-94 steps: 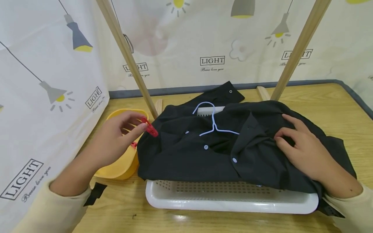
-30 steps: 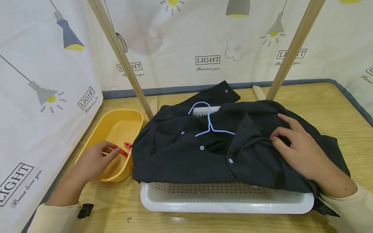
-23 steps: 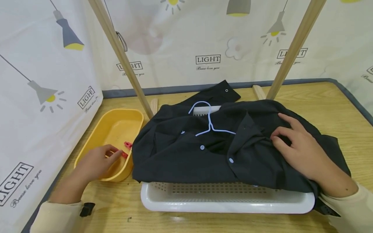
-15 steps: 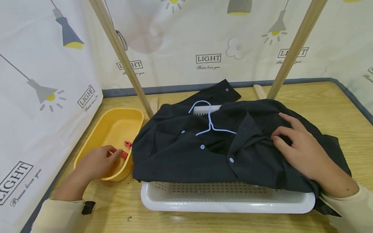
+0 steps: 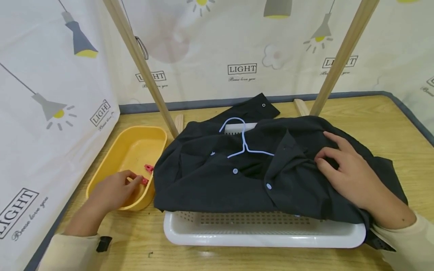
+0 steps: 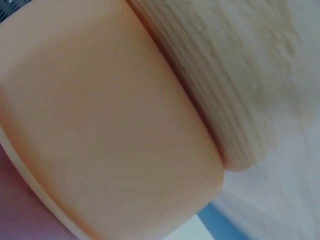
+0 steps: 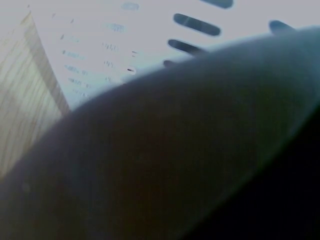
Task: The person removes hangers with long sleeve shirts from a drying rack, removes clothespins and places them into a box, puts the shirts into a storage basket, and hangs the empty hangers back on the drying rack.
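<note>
My left hand (image 5: 113, 190) reaches into a yellow plastic tub (image 5: 116, 148), thumb and fingertips pinching a red clothespin (image 5: 145, 181) low in it. Another red clothespin (image 5: 148, 168) lies beside that one, by the tub's right wall. A black button shirt (image 5: 217, 188) is draped over a white perforated basket (image 5: 264, 241), and a pale blue wire hanger (image 5: 243, 139) pokes out at its neckline. On the shirt's right part rests my right hand (image 5: 352, 177), thumb and index finger pinching the cloth while the other fingers spread over it. Dark cloth (image 7: 150, 160) fills most of the right wrist view.
Two wooden poles (image 5: 145, 71) rise behind the basket, one on each side, from short feet on the wood-grain table (image 5: 390, 124). One black sleeve (image 5: 251, 109) stretches out behind the basket. A printed curtain (image 5: 203, 45) lines the back and left.
My left hand has carried the red clothespin from above the shirt's left edge down and left into the yellow tub. The right hand stays on the shirt. The head view has shifted slightly.
</note>
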The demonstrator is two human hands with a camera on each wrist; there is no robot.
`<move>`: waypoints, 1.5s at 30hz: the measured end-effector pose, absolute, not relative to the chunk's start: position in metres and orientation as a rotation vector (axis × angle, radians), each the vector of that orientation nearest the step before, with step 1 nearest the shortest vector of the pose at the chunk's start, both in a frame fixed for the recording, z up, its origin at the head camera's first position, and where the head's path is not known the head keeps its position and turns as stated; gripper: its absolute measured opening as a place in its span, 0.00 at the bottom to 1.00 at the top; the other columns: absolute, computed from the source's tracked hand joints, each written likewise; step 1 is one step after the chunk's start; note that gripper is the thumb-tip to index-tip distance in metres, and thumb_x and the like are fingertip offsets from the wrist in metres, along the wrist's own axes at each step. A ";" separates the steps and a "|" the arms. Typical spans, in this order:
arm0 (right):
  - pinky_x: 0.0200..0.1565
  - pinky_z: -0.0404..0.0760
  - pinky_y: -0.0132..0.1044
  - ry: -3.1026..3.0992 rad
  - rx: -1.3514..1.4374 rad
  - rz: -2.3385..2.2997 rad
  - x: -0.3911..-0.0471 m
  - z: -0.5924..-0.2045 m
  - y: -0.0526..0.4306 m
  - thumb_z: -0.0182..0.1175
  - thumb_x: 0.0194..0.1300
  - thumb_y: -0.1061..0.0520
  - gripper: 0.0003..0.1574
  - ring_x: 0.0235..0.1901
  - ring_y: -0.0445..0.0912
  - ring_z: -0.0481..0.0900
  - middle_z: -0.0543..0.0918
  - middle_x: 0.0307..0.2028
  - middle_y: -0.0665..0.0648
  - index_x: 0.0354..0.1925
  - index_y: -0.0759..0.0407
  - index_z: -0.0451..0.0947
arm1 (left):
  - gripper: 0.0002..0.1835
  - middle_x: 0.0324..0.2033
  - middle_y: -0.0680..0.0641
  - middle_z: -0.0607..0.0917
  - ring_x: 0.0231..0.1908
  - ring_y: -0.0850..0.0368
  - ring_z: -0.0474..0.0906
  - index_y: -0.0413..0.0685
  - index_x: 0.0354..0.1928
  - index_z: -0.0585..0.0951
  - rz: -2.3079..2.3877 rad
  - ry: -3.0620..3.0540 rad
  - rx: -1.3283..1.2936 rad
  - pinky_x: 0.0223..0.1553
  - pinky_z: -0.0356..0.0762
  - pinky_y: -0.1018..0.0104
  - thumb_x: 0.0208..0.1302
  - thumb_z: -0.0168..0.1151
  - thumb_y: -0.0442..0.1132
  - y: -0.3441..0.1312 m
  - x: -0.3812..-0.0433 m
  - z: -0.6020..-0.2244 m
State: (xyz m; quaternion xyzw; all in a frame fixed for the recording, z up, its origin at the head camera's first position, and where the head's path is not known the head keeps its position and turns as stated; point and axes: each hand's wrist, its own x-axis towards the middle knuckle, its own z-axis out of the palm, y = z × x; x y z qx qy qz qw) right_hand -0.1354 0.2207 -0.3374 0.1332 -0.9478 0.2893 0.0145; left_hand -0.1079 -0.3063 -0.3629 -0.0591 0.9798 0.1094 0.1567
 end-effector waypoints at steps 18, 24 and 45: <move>0.53 0.57 0.66 -2.943 0.417 0.915 -0.135 -0.338 0.221 0.49 0.66 0.49 0.15 0.65 0.67 0.53 0.52 0.70 0.61 0.36 0.54 0.79 | 0.09 0.36 0.43 0.83 0.38 0.47 0.78 0.45 0.40 0.81 0.662 3.613 0.274 0.40 0.68 0.50 0.60 0.57 0.38 -0.244 -0.092 -0.318; 0.52 0.57 0.66 -2.937 0.417 0.908 -0.135 -0.337 0.221 0.49 0.66 0.49 0.14 0.65 0.67 0.54 0.52 0.70 0.61 0.35 0.53 0.79 | 0.11 0.43 0.50 0.81 0.47 0.52 0.73 0.50 0.43 0.81 0.759 3.527 0.649 0.48 0.63 0.52 0.57 0.59 0.39 -0.201 -0.087 -0.301; 0.53 0.56 0.66 -2.949 0.403 0.909 -0.134 -0.338 0.221 0.48 0.67 0.49 0.14 0.65 0.67 0.53 0.52 0.70 0.60 0.35 0.51 0.78 | 0.30 0.63 0.56 0.70 0.62 0.57 0.65 0.64 0.68 0.58 0.647 3.220 0.865 0.64 0.59 0.54 0.65 0.49 0.56 -0.154 -0.108 -0.323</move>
